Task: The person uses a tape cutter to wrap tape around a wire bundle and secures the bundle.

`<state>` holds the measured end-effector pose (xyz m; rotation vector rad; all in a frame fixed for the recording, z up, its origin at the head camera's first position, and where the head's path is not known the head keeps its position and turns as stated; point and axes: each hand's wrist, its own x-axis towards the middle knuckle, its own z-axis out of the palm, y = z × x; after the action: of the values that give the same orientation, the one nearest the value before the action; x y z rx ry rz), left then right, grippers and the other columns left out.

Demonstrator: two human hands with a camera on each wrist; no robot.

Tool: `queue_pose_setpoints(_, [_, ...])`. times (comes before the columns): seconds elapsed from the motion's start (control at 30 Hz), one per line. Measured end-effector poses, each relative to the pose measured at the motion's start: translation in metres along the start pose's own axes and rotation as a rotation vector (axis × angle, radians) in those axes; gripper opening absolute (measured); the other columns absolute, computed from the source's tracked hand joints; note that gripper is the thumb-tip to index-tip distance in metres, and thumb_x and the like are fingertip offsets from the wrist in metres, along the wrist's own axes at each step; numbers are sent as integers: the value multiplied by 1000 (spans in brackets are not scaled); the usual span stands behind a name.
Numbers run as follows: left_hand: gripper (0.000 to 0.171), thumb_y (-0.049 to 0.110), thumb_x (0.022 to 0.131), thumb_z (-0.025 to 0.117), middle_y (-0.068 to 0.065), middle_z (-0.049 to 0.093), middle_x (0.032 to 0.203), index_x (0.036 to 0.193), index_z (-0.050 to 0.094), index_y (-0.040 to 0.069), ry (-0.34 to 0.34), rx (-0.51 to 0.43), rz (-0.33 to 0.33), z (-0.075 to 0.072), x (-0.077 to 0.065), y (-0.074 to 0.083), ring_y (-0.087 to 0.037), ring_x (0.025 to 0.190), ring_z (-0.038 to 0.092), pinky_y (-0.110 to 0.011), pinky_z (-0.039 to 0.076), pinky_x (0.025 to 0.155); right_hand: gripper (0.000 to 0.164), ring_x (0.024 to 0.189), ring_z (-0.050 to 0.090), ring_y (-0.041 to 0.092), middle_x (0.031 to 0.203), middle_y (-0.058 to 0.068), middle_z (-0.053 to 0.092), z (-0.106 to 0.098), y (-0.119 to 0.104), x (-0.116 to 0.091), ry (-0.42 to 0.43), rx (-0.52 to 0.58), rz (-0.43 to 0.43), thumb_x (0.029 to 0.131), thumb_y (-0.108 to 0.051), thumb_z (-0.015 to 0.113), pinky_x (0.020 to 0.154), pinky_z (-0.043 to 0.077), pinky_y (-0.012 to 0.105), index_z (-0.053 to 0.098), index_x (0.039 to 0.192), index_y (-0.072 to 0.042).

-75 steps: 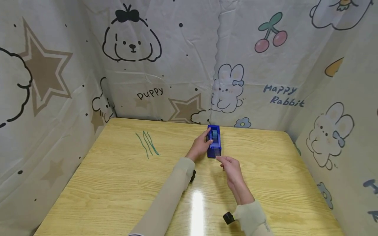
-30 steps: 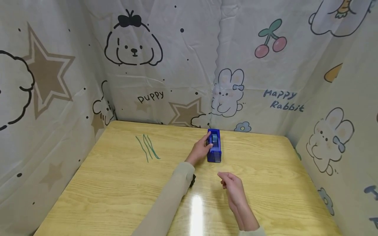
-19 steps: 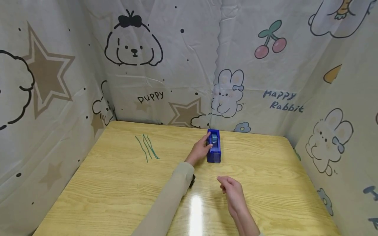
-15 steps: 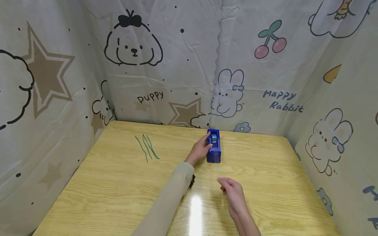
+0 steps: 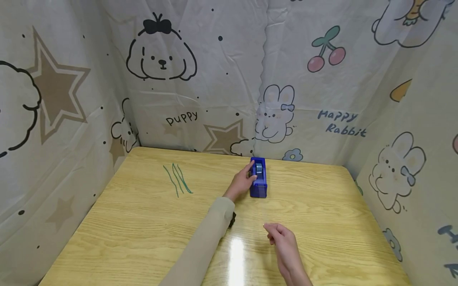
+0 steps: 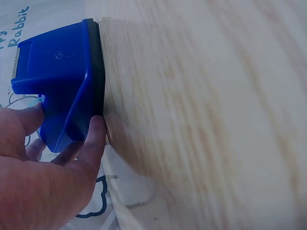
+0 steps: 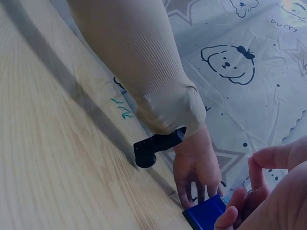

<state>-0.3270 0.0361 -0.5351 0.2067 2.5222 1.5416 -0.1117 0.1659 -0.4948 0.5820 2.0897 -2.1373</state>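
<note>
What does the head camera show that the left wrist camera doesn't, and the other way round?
Only the head view: the right hand, green lines on the wood-grain tabletop, and printed cherries.

Only the left wrist view: the toothed cutting edge of the blue tape dispenser and a small pale mark on its casing.

Both: the left hand gripping that dispenser, the tabletop, and "Rabbit" lettering on the fabric backdrop.

The back cloth (image 5: 236, 59) bore 2 readable inscriptions: "Puppy" (image 5: 181, 118) in black, left of centre; "Happy Rabbit" (image 5: 342, 123) in blue, over 2 lines, right of centre; blue characters (image 5: 445, 229) on the right-hand cloth (image 5: 418, 222) were cut off and unreadable; a faint mark (image 6: 58, 55) on the blue tape dispenser (image 6: 62, 72) was illegible.
</note>
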Motion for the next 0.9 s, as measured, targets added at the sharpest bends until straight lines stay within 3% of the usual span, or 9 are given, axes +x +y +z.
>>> queue_pose_setpoints(0.3, [62,29,109,54,-10,35,167,164,27,36,0,14,9,0,-1,0,-35,152,37,-53,32,122,18,82,51,14,86,-4,54,-3,6,-12,-2,11,-15,99,-17,69,77,44,27,70,93,0])
queue_pose_setpoints(0.53, [61,29,109,54,-11,36,166,164,28,36,9,8,16,0,-1,1,-35,152,38,-53,33,122,19,81,48,18,81,-3,51,-6,12,-19,-32,-14,14,100,-19,67,81,40,31,69,89,-4])
queue_pose_setpoints(0.9, [62,30,109,54,-9,34,168,164,26,39,6,-7,-4,-1,-3,3,-35,153,35,-54,31,123,16,73,51,13,76,-3,54,-10,20,-39,-16,-10,-24,96,-11,70,71,46,24,68,84,0])
